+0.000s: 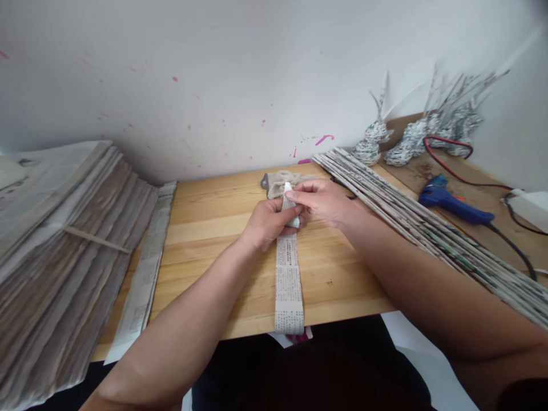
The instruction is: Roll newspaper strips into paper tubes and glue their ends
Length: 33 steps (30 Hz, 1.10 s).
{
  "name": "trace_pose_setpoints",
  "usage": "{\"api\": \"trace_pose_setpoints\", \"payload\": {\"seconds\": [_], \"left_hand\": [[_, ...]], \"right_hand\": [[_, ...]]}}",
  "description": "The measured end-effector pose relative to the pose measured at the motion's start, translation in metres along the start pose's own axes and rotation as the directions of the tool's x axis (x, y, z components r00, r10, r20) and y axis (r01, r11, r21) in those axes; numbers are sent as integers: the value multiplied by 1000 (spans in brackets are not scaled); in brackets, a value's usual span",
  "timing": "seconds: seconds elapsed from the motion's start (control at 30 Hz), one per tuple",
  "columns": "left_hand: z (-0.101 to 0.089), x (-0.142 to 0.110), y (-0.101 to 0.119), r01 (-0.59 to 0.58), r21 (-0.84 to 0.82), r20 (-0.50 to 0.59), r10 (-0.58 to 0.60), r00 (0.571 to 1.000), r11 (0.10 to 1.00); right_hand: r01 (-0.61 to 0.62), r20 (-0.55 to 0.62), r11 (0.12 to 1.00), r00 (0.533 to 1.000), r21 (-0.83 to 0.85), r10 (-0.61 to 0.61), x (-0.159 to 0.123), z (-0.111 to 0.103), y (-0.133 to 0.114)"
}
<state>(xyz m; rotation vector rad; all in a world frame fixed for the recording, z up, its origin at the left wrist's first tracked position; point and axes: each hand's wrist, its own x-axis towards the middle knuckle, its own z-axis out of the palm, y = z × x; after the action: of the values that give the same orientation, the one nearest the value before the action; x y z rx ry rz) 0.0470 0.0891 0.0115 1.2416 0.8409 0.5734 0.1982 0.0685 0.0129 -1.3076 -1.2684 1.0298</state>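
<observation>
Left hand (266, 221) and right hand (323, 200) pinch a newsprint strip (289, 279); paper rods (428, 233) lie right; newspaper stack (92, 268) left.

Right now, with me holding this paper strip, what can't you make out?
In the head view:
Paper strip: fine print too small to read; part hidden by the left hand.
Grey cloth: partly hidden behind the right hand.
Rolled paper sticks and white box: cut off by the right edge.
Newspaper stack: cut off by the left edge.
</observation>
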Motion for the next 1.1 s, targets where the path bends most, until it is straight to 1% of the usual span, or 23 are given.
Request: {"api": "trace_pose_setpoints", "payload": {"seconds": [0.1,0.2,0.4,0.53,0.6,0.7,0.77,0.83,0.9,1.0,1.1], "left_hand": [[0,0,0,11,25,-40,-10,999,1000],[0,0,-1,11,36,-48,-9,999,999],[-1,3,-4,6,31,-63,-4,998,1000],[0,3,-3,-11,21,-90,13,996,1000],[1,2,-3,-13,20,-100,15,995,1000],[1,2,-2,-5,19,-90,6,996,1000],[0,2,-2,0,6,-82,0,997,1000],[0,2,-1,0,-15,-70,-1,998,1000],[0,2,-1,5,-51,-45,-8,999,999],[-1,1,0,37,-109,20,-35,999,993],[-2,0,1,62,-130,73,-52,996,990]], "right_hand": [[85,-36,989,995,-117,-90,1,0,1],[124,-60,965,988,-230,-142,1,-1,1],[147,-40,934,985,-325,-169,-1,-3,-1],[130,-70,924,984,-360,-166,0,-2,1],[93,-96,952,987,-292,-126,0,-1,2],[-17,-85,998,996,-55,12,2,1,1],[-112,-47,991,992,79,116,2,2,0],[-171,-18,974,984,150,176,2,2,-2],[-189,1,966,981,178,192,2,2,-3],[-192,34,965,981,180,189,1,2,-3],[-151,33,976,988,159,148,0,2,-3]]}}
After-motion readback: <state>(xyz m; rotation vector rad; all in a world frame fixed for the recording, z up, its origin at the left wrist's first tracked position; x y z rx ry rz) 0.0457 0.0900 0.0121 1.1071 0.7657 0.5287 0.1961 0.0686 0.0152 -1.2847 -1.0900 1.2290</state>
